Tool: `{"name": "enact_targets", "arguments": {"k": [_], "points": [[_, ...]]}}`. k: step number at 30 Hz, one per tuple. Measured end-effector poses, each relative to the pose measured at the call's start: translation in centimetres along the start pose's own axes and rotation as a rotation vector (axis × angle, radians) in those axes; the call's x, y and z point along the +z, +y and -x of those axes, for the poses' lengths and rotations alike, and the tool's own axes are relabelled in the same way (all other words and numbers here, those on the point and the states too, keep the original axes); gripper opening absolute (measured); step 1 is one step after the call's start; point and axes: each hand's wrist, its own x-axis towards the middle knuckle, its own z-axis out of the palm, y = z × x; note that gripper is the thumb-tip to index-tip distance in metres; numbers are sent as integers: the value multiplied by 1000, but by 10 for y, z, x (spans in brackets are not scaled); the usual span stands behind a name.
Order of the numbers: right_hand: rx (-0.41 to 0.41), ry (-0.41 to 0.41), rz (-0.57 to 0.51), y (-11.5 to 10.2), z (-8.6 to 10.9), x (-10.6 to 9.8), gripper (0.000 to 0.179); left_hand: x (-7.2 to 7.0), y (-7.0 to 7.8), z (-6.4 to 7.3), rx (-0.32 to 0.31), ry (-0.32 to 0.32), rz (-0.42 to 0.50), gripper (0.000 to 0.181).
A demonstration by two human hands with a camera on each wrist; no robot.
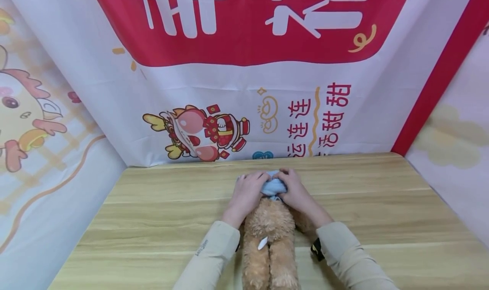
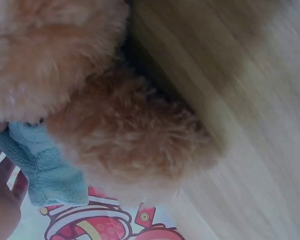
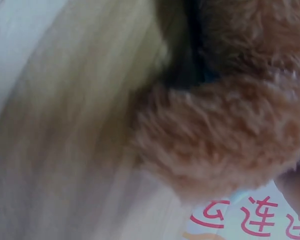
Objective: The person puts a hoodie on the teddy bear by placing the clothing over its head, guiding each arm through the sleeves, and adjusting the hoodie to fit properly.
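A brown, curly-furred plush toy (image 1: 271,222) lies on the wooden table, its legs toward me and a small white tag (image 1: 262,243) between them. Light blue fleecy cloth (image 1: 274,187) covers its far end, where the head is hidden. My left hand (image 1: 248,192) grips the cloth from the left, fingers curled over it. From the other side, my right hand (image 1: 296,192) holds it with bent fingers. In the left wrist view the cloth (image 2: 52,170) hangs beside a furry limb (image 2: 135,130). Another limb (image 3: 225,135) fills much of the right wrist view.
The wooden table (image 1: 172,213) stretches to both sides of the toy. Behind it hangs a white and red printed cloth backdrop (image 1: 244,82) that meets the table's back edge. Printed side panels (image 1: 95,171) stand at left and right. A black band (image 1: 317,249) shows at my right wrist.
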Motion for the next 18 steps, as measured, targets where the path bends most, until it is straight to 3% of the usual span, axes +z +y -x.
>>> {"name": "enact_targets", "arguments": {"k": [5, 11, 18], "points": [[-22, -50, 13, 2, 0, -1, 39, 2, -6, 0, 47, 16, -6, 30], [70, -33, -47, 3, 1, -3, 52, 7, -8, 3, 37, 71, 3, 30], [31, 56, -6, 6, 5, -1, 37, 8, -4, 6, -4, 137, 18, 37]]}}
